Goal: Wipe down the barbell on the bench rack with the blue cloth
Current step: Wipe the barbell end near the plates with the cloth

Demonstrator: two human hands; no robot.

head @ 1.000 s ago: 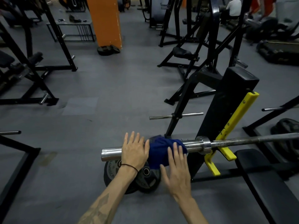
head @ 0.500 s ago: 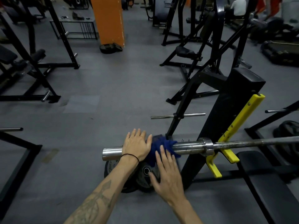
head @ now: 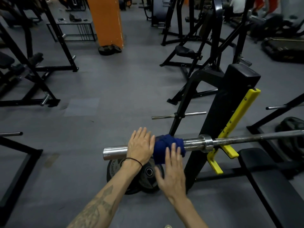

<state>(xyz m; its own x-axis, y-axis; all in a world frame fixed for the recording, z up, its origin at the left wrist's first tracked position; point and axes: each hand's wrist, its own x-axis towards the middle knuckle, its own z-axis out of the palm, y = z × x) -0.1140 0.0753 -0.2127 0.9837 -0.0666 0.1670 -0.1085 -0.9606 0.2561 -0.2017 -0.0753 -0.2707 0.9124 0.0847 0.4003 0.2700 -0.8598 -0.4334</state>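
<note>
cloth: the blue cloth [head: 167, 148] is bunched around the barbell sleeve, between the two hands and just short of the collar.
barbell: the barbell [head: 238, 140] lies level across the yellow hook [head: 229, 149] of the bench rack [head: 228, 102]; its bare chrome end juts out past the left hand.
left hand: the left hand [head: 140, 146] lies flat on top of the sleeve, fingers straight and together, its edge touching the cloth; nothing is gripped.
right hand: the right hand [head: 172, 171] is spread flat with fingers extended, fingertips [head: 173, 148] pressing the near face of the cloth; it is blurred, and no finger curls round the cloth.
below the hands: weight plates [head: 148, 176] lie on the grey floor [head: 98, 89] under the sleeve.
to the right of the hands: a black bench pad [head: 266, 178].
beyond the hands: an orange pillar [head: 107, 22] and black machine frames.
</note>
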